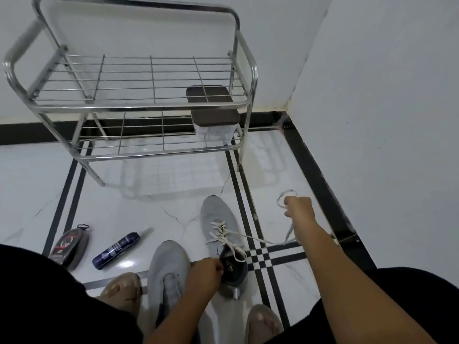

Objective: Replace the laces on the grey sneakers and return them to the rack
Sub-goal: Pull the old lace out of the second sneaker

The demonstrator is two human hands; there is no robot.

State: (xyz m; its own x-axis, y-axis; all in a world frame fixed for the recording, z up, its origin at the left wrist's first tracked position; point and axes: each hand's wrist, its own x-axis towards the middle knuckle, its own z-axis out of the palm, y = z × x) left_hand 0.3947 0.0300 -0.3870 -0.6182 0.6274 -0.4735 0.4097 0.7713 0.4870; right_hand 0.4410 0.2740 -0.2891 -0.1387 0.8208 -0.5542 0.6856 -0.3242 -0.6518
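Nearest the camera, a person's bare feet rest on white tiled floor (29, 175), with two grey sneakers between them. Their left hand (205, 271) grips the collar of the right-hand sneaker (219, 227), fingers closed on its edge. Beside it lies the other sneaker (167, 266), its eyelets bare. Their right hand (299, 207) is closed around a white lace (258, 238), pulled taut from the shoe out to the side (a loop pokes above the fist). Left of the shoes lie a dark blue spray can (115, 250) and a shoe brush (69, 247). Farther off stands a metal rack (139, 105) against the wall, holding a lidded box (214, 125) on its lower shelf.
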